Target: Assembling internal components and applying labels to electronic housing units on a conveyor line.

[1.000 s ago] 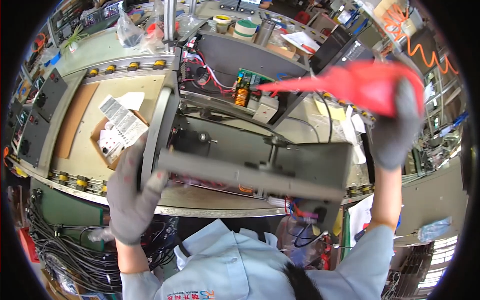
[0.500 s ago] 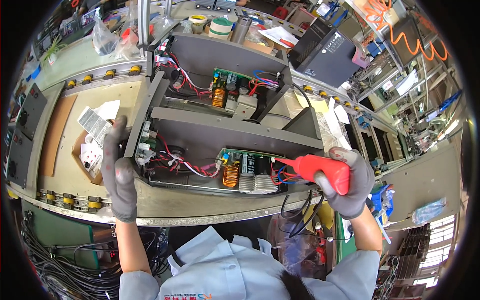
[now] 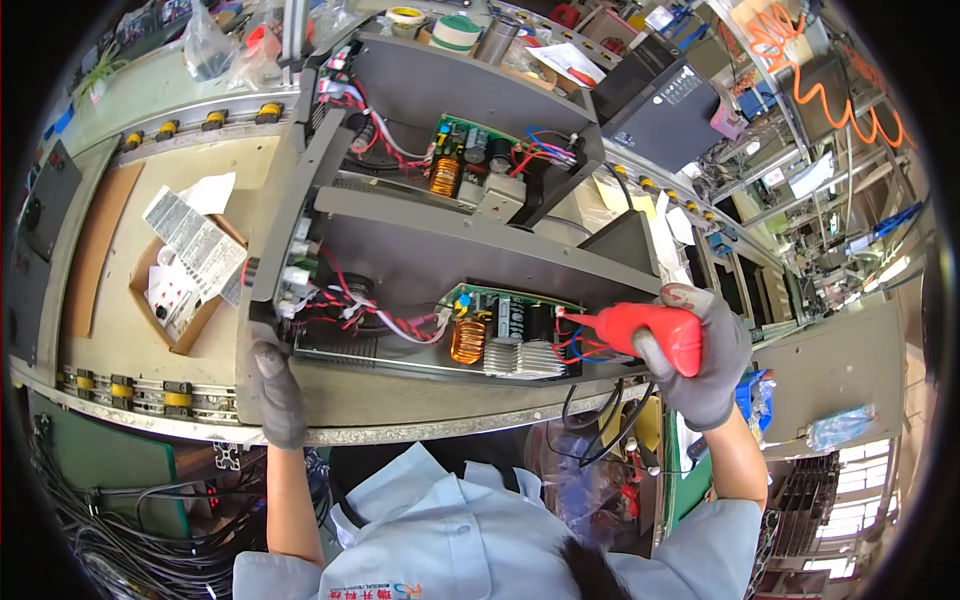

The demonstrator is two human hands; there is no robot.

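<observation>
My fingers: right hand (image 3: 705, 355), grey-gloved, clenched around the red power screwdriver (image 3: 640, 328); its tip points left into the wiring beside the near circuit board (image 3: 505, 325).
Left hand (image 3: 278, 392), grey-gloved, fingers curled over the near left corner of the grey metal chassis (image 3: 430, 260), gripping its edge.
Chassis: open-topped, lying on the pale workbench (image 3: 110, 300) directly before me; a crossbar divides it into a near and a far bay.
Near bay: green board with copper coil (image 3: 466, 342), black capacitor, finned heat sink (image 3: 520, 358), red and blue leads.
Far bay: second green board (image 3: 470, 155) with its own coil and red wires.
Left of the chassis: shallow cardboard tray (image 3: 165, 300) with printed leaflets (image 3: 195, 240) across it.
Bench edge: row of yellow rollers (image 3: 125, 388).
Far side: tape rolls (image 3: 455, 30), black case (image 3: 660, 100), orange coiled hose (image 3: 810, 70).
</observation>
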